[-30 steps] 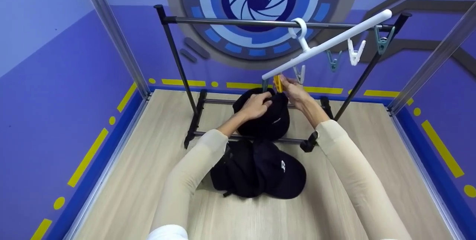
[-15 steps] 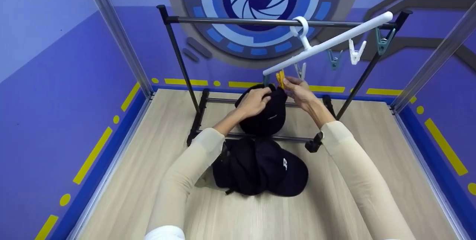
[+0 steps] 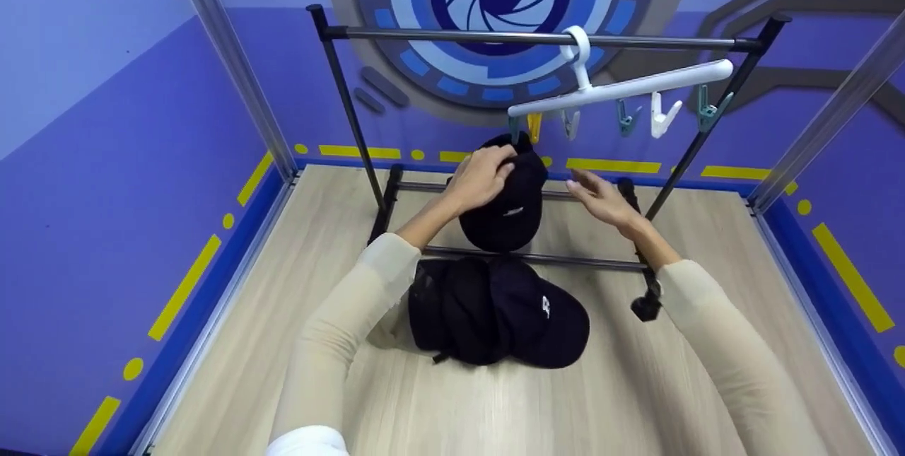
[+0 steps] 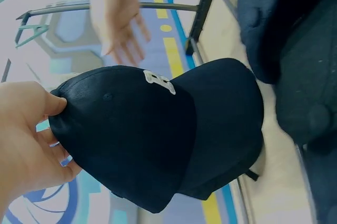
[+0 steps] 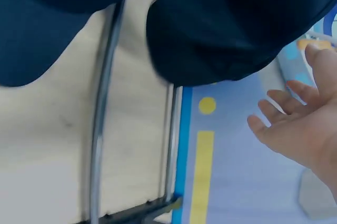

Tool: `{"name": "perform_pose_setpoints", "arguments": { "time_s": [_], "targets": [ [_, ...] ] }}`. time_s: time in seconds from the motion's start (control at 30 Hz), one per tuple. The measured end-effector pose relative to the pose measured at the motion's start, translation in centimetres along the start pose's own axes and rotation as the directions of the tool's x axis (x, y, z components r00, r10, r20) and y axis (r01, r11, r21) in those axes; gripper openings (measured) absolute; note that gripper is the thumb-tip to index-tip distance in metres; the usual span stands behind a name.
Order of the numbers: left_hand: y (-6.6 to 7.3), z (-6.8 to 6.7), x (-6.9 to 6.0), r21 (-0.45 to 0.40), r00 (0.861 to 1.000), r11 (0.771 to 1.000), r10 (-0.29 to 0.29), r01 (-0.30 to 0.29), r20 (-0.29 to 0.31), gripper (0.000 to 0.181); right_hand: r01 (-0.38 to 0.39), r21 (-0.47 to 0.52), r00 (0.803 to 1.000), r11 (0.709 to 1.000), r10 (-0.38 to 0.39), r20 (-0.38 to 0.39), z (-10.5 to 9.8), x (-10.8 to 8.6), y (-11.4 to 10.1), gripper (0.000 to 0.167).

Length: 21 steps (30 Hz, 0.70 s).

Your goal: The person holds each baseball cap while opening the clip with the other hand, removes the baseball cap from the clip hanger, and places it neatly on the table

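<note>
A dark baseball cap point(image 3: 505, 208) with a small white mark hangs below the left end of a white clip hanger point(image 3: 622, 92). My left hand point(image 3: 482, 177) pinches this cap by its upper edge; in the left wrist view the thumb point(image 4: 55, 104) lies on the near side and the fingers curl behind. A green clip point(image 3: 514, 128) and a yellow clip point(image 3: 534, 127) meet the cap's top; how firmly they bite is hard to see. Right of the cap, my right hand point(image 3: 601, 198) is in the air, fingers extended, holding nothing.
A black garment rack point(image 3: 452, 35) carries the hanger, and more green and white clips point(image 3: 663, 117) hang along its right side. On the wooden floor in front lie several stacked dark caps point(image 3: 495, 314), with a beige one point(image 3: 392, 329) partly under them. Purple walls point(image 3: 127, 88) enclose the space.
My right hand has let go of the yellow clip and moved right and down, away from the cap. The hanger's right end has dropped, so it hangs more level. The left hand keeps hold of the cap.
</note>
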<state>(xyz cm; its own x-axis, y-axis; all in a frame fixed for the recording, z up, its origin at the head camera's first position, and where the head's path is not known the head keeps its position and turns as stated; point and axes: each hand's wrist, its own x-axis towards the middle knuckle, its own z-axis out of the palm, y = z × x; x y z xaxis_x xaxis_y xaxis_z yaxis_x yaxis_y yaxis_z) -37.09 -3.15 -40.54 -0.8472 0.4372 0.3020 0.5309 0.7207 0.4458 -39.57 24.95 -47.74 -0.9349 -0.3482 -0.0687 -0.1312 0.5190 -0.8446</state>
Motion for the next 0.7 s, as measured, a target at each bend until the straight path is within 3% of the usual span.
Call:
{"name": "perform_pose_setpoints", "arguments": {
  "time_s": [0.17, 0.43, 0.7],
  "targets": [
    [1.4, -1.3, -0.2, 0.036, 1.000, 0.999, 0.023, -0.023, 0.008, 0.025, 0.031, -0.138, 0.999, 0.990, -0.033, -0.015, -0.8, -2.5, 2.2, 0.069],
    [3.9, -2.6, -1.1, 0.084, 0.998, 0.994, 0.065, -0.064, -0.014, 0.024, 0.071, -0.202, 0.997, 0.977, -0.077, -0.017, -1.6, -5.6, 3.5, 0.062],
    [8.2, -3.2, -2.6, 0.040, 0.995, 0.996, 0.087, -0.085, -0.043, 0.019, 0.113, -0.186, 0.993, 0.976, -0.109, 0.035, -2.0, -7.5, 3.6, 0.059]
  ]
}}
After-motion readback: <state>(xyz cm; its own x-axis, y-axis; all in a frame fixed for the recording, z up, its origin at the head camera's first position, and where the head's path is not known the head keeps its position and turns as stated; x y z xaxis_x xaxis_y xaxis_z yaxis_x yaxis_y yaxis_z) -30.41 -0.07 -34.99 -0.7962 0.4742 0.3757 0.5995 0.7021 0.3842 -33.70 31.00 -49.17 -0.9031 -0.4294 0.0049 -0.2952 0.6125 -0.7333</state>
